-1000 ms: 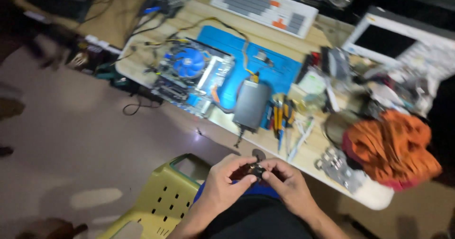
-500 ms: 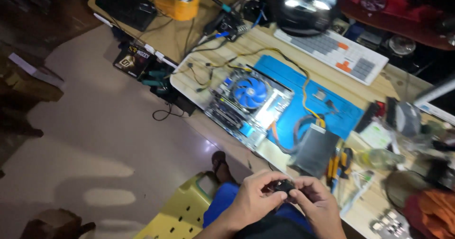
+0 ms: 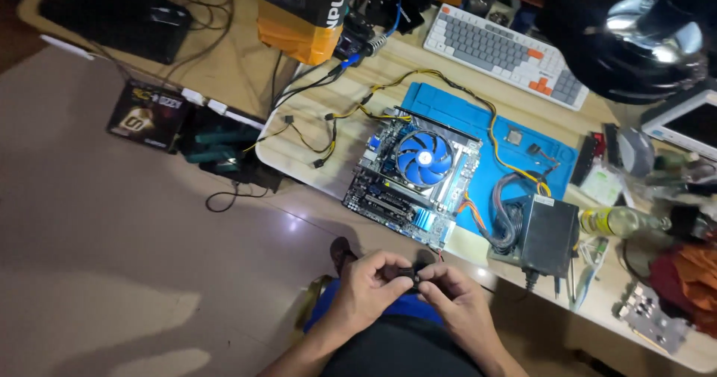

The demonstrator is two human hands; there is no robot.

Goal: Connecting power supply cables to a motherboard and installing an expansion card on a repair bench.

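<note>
- Down at six o'clock, over the person's lap, the left hand (image 3: 367, 286) and the right hand (image 3: 455, 296) meet, fingertips pressed together on a small black part (image 3: 410, 274) pinched between them; what the part is I cannot tell.
- Just at twelve o'clock from the hands, a computer board (image 3: 411, 179) lies flat on the wooden table (image 3: 314, 134), with a round blue fan (image 3: 423, 158) on top of it.
- Under the board's far side spreads a blue mat (image 3: 523, 149), reaching toward two o'clock.
- At two o'clock from the hands sits a black power box (image 3: 547, 233), its yellow and black cables (image 3: 351, 112) running around the board toward eleven o'clock.
- Farther off at one o'clock, a grey and white keyboard (image 3: 504, 52) with orange keys lies along the table's back edge.
- At three o'clock, a clear bottle (image 3: 616, 220) lies on its side beside the power box.
- Near four o'clock, a small green circuit card (image 3: 648, 316) rests by the table's near edge.
- A yellow-green plastic chair (image 3: 312, 310) shows beneath the left forearm.
</note>
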